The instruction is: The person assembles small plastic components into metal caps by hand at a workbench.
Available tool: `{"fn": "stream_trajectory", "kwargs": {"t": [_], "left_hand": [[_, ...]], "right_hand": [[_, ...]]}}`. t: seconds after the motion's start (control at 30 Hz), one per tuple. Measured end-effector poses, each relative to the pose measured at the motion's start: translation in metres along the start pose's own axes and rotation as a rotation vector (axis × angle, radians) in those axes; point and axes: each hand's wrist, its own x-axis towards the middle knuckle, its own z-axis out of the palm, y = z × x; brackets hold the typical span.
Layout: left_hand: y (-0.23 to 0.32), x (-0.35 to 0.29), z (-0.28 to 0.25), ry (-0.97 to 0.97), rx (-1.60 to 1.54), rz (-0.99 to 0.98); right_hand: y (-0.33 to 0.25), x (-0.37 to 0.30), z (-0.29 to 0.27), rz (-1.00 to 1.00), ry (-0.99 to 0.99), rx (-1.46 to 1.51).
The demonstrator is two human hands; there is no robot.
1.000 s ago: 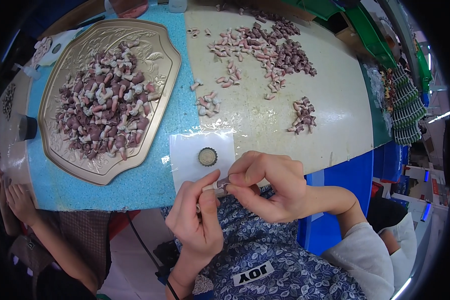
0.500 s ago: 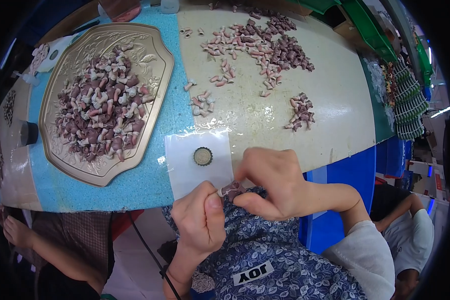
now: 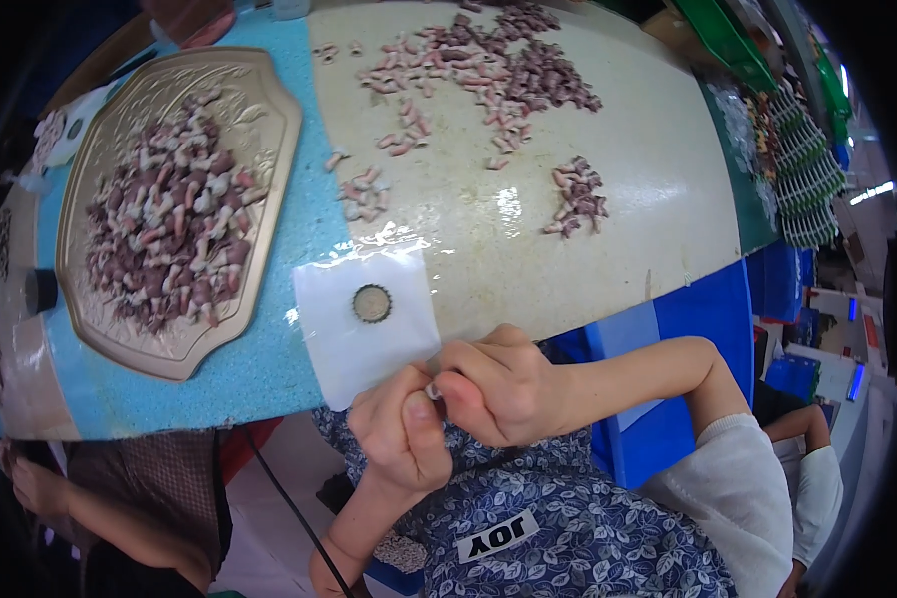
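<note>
My left hand and my right hand meet at the table's near edge, both closed. A small piece is pinched between them; only a pale bit shows between the fingertips, and the fingers hide the rest. Just beyond the hands lies a white sheet with a round crimped bottle cap on it. To the left stands a gold embossed tray, heaped with small brown, pink and white moulded pieces.
Loose pink tubular pieces and brown pieces spread across the far table, with a smaller brown cluster nearer. A blue bin stands at the right edge. Another person's hand is at the lower left.
My right hand has moved left and closed up against my left hand, covering the brown piece that showed between them. The whole view has shifted, so the table things appear farther left.
</note>
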Motion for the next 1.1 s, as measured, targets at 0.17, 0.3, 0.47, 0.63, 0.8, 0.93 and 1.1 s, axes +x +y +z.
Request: {"fn": "stream_trajectory", "kwargs": {"t": [0.17,0.3,0.47,0.63,0.8,0.93,1.1], "left_hand": [[0.008,0.004,0.007,-0.081,-0.072,-0.149],[0.011,-0.003,0.005,-0.084,-0.531,-0.54],[0.02,0.0,0.0,0.089,-1.179,-0.989],[0.028,-0.002,-0.003,0.105,-1.172,-0.957],[0.036,-0.005,-0.008,0.24,-1.093,-0.899],[0.029,-0.014,-0.021,0.239,-1.338,-0.846],[0.03,-0.011,-0.027,0.336,-1.233,-0.737]], "right_hand": [[0.016,-0.002,-0.012,0.05,0.014,0.034],[0.044,-0.015,-0.046,0.179,0.07,-0.226],[0.078,-0.019,-0.084,0.302,0.021,-0.659],[0.138,0.029,-0.133,0.302,0.322,-0.588],[0.176,0.039,-0.138,0.249,0.182,-0.526],[0.169,0.041,-0.142,0.218,0.114,-0.505],[0.16,0.04,-0.136,0.258,0.077,-0.286]]}}
